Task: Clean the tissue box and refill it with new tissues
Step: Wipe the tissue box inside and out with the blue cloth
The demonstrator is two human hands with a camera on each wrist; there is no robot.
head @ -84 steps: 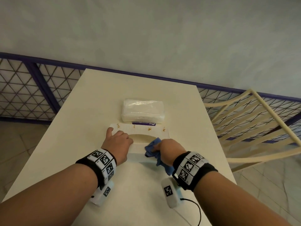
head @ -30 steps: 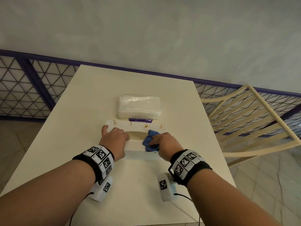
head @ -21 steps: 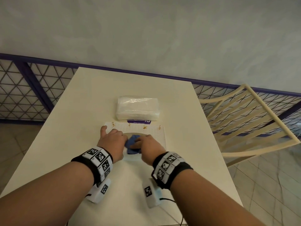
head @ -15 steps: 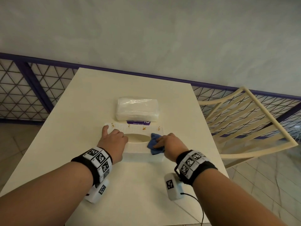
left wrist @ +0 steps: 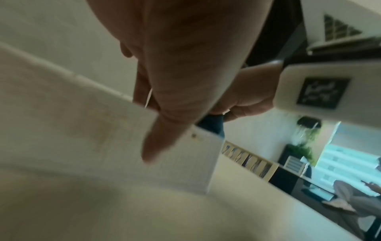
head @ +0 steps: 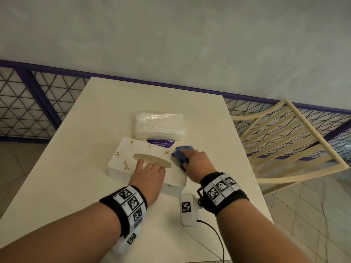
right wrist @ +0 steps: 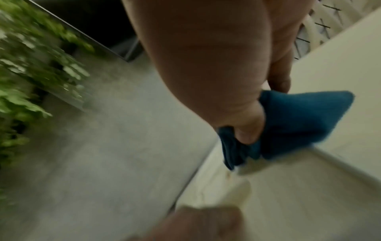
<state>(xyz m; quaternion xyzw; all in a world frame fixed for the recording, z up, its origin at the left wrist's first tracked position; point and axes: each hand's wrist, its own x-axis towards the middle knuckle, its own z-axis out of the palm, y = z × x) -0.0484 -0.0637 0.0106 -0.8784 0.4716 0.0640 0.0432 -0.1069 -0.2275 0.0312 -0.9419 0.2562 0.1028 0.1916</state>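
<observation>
A white tissue box (head: 133, 150) with gold marks and an oval slot lies askew on the cream table (head: 95, 186). My left hand (head: 150, 173) holds its near edge, fingers on top by the slot; in the left wrist view the thumb (left wrist: 163, 130) lies down the front face of the box (left wrist: 82, 122). My right hand (head: 197, 164) grips a bunched blue cloth (head: 180, 155) against the box's far right end. In the right wrist view the cloth (right wrist: 299, 117) is pinched under the thumb. A wrapped pack of new tissues (head: 159, 128) lies just behind the box.
A cream slatted chair (head: 284, 141) stands beyond the table's right edge. A purple-framed mesh railing (head: 38, 103) runs behind and to the left, under a plain wall. A cable (head: 214, 236) trails from my right wrist over the near table edge.
The right hand swept the cloth left across the box top, then back to its right end. The left hand moved from the box's left end to its near edge, and the box now lies askew.
</observation>
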